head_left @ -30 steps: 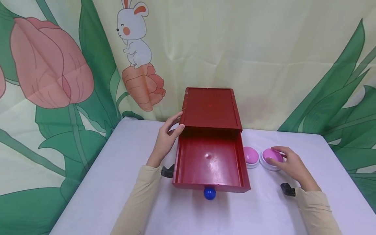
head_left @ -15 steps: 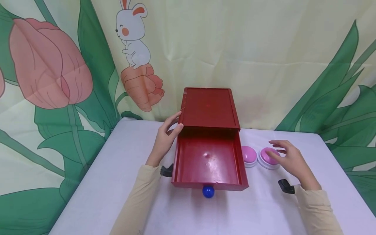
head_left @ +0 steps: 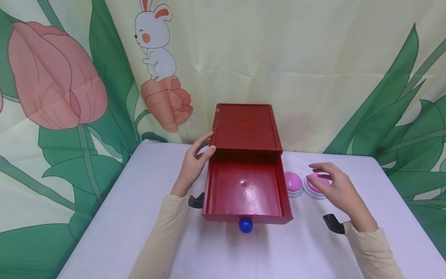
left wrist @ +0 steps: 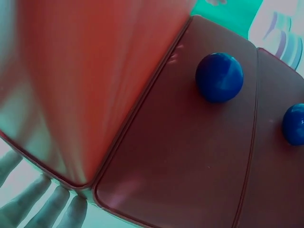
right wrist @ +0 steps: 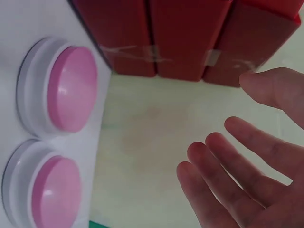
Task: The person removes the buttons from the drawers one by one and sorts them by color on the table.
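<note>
A red drawer cabinet [head_left: 245,126] stands at the back of the table with its top drawer [head_left: 244,193] pulled out; the part of the drawer's inside that shows holds nothing. My left hand [head_left: 192,164] steadies the cabinet's left side, thumb and fingertips at its edge. The left wrist view shows lower drawer fronts with blue knobs [left wrist: 219,77], and fingers [left wrist: 50,206] along the side. My right hand [head_left: 339,190] hovers by the right pink push button [head_left: 315,186], fingers spread and loosely bent, holding nothing. A second pink push button [head_left: 292,182] sits between it and the cabinet.
A white-covered table [head_left: 139,221] carries everything. Behind it hangs a cloth backdrop [head_left: 296,77] printed with tulips, leaves and a rabbit. The open drawer juts toward me, its blue knob [head_left: 246,225] at the front. A black wrist device [head_left: 333,224] sits at the right cuff.
My right hand has come off the right pink push button, rising and shifting left over it. The left hand stays at the cabinet's side, and the drawer stays out.
</note>
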Demonstrator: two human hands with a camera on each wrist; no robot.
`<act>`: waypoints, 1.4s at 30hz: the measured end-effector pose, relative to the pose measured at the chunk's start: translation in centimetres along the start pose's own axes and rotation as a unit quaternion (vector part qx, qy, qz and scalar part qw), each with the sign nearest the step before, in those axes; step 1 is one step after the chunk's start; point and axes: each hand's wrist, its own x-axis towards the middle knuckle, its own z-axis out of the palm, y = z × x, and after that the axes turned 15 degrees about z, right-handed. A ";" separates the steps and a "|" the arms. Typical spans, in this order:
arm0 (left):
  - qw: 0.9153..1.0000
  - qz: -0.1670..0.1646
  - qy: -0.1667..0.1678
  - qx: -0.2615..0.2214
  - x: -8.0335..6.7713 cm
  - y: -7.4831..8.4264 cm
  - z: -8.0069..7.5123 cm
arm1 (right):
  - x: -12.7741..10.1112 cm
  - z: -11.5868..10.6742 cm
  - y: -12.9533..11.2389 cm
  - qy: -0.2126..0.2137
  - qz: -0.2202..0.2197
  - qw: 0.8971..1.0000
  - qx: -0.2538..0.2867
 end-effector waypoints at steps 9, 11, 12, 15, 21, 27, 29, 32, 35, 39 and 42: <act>1.000 0.003 -0.021 0.019 0.3 0.5 -0.2 | -1.8 -0.4 -2.5 0.028 -0.049 0.998 0.025; 0.999 0.009 -0.026 0.022 0.4 0.7 -0.2 | -2.1 -0.6 -2.9 0.032 -0.059 0.997 0.030; 0.999 0.010 -0.029 0.024 0.4 0.8 -0.2 | -2.3 -0.7 -3.2 0.033 -0.062 0.997 0.032; 0.999 0.013 -0.036 0.033 0.5 0.9 -0.2 | -2.7 -1.0 -4.0 0.034 -0.068 0.996 0.040; 0.999 0.012 -0.034 0.037 0.5 0.9 -0.2 | -3.7 -1.5 -5.6 0.030 -0.073 0.995 0.055; 0.999 0.013 -0.031 0.037 0.4 0.9 -0.1 | -4.8 -1.6 -6.8 0.028 -0.071 0.995 0.060; 0.999 0.012 -0.032 0.038 0.4 0.9 -0.1 | -5.1 -1.6 -7.1 0.029 -0.073 0.995 0.059; 0.999 0.011 -0.032 0.041 0.4 0.9 -0.1 | -5.5 -1.7 -7.6 0.032 -0.079 0.995 0.061; 0.999 0.010 -0.033 0.041 0.4 0.9 -0.1 | -6.0 -1.8 -8.2 0.033 -0.076 0.995 0.058; 0.999 0.010 -0.030 0.042 0.3 0.8 0.0 | -6.7 -1.8 -8.9 0.034 -0.071 0.996 0.049; 0.999 0.009 -0.027 0.041 0.3 0.7 0.0 | -7.2 -1.8 -9.3 0.034 -0.081 0.995 0.054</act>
